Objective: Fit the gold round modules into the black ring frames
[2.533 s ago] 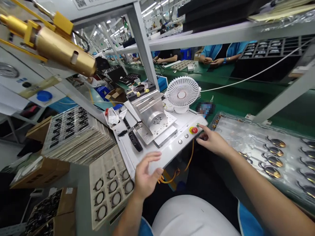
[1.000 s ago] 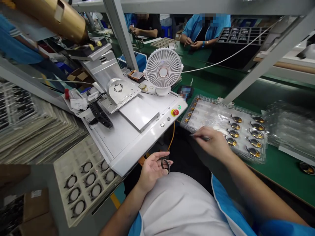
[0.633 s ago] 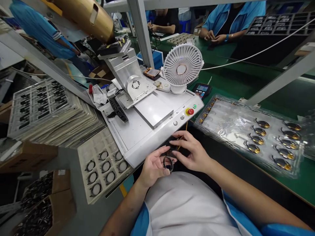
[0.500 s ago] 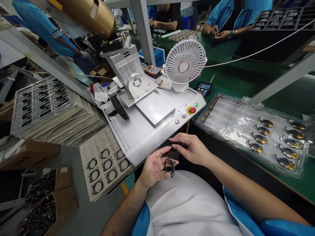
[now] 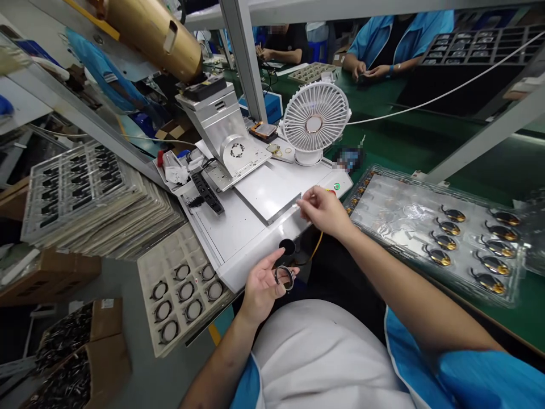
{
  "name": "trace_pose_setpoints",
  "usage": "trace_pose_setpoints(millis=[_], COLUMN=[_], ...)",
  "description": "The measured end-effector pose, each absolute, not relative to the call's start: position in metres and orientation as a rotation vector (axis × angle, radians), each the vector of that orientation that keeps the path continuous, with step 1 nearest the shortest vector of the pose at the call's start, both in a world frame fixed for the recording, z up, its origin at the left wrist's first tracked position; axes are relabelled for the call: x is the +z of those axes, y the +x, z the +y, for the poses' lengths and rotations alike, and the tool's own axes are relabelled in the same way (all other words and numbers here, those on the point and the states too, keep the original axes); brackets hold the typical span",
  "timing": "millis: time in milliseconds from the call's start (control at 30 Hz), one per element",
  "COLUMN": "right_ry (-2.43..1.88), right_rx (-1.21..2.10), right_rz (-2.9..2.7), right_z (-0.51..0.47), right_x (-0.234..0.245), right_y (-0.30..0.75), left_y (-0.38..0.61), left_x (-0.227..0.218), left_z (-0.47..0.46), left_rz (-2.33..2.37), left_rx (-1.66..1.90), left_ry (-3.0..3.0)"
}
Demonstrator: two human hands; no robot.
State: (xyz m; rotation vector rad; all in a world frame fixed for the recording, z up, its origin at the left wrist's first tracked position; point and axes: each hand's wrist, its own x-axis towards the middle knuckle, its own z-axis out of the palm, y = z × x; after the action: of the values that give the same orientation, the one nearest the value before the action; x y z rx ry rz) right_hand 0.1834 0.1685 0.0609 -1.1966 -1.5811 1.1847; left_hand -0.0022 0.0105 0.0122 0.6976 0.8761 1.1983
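My left hand (image 5: pixel 260 287) grips a dark watch-case ring (image 5: pixel 284 278) between thumb and fingers, in front of my body. A round black disc (image 5: pixel 288 246) shows at the tip of its index finger, just above the ring. Over the front edge of the white machine (image 5: pixel 251 250) is my right hand (image 5: pixel 323 211), thumb and fingers pinched together. A tiny pale bit shows at those fingertips, too small to name. A beige tray (image 5: pixel 147 267) to the left holds several similar ring frames.
A metal fixture (image 5: pixel 225 136) and a white fan (image 5: pixel 315 122) stand on the machine. Right of it, a clear plastic tray (image 5: pixel 392 227) carries several round dark parts with amber film. Stacked trays (image 5: pixel 140 193) and cartons (image 5: pixel 106 352) are at left. Co-workers sit across the green bench.
My right hand has moved up and away from my left hand, to the machine's front edge. My left hand has shifted slightly left, and the black disc now shows plainly.
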Motion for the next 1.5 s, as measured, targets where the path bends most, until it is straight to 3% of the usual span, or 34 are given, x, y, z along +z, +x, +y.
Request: trace_pose_setpoints(millis=[133, 333, 567, 700, 933, 1300, 1500], right_ry=[-1.444, -1.449, -0.943, -0.97, -0.973, -1.01, -1.022], right_rx=[1.316, 1.069, 1.681, 1.716, 1.871, 1.949, 1.925], right_rz=[-1.35, -1.45, -1.347, -1.165, -1.085, -1.05, -0.936], right_z=[0.211, 0.182, 0.08, 0.078, 0.088, 0.091, 0.084], right_x=[0.073, 0.052, 0.017, 0.019, 0.029, 0.031, 0.03], right_y=[0.175, 0.187, 0.178, 0.179, 0.192, 0.199, 0.194], left_y=[-0.006, -0.01, 0.012, 0.018, 0.011, 0.003, 0.004], left_x=[0.015, 0.007, 0.001, 0.005, -0.006, 0.0, -0.006], left_z=[0.003, -0.014, -0.009, 0.0, 0.007, 0.011, 0.012], left_rz=[0.883, 1.011, 1.208, 1.131, 0.947, 1.121, 0.987], left_rx=[1.205, 1.278, 1.107, 1.002, 1.245, 0.934, 1.011], left_ry=[0.791, 1.05, 1.568, 1.677, 1.57, 2.201, 2.05])
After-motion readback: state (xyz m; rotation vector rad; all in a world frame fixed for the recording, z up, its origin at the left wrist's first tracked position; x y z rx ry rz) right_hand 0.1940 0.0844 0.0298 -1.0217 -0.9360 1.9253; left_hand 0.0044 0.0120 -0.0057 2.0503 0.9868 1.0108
